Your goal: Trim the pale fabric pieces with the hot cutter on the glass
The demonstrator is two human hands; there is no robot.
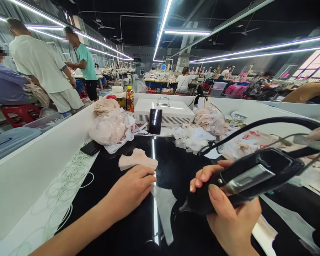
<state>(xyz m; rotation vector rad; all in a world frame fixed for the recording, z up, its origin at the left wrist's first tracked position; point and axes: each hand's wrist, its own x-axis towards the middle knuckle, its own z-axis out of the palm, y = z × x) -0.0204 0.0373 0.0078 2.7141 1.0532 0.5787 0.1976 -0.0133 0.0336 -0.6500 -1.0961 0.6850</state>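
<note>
My right hand (229,206) is wrapped round a black corded handheld tool (245,177) with a narrow metal tip. The tip points left, just above the black tabletop (128,231) and apart from a thin, translucent white cut piece (165,209). My left hand (133,188) lies with its fingers stretched to the right, between a small stack of beige fabric pieces (136,160) and the white piece. Its fingertips are at the upper end of the white piece; its thumb is hidden. More translucent cut pieces (290,217) lie beyond my right hand.
A vented white box (162,110) stands at the back, with a phone (155,121) upright before it. Bagged beige pieces (106,126) and a bottle (129,99) are back left. Pale elastic loops (66,177) and a dark phone (90,148) lie left. Co-workers (40,64) stand beyond the white side wall.
</note>
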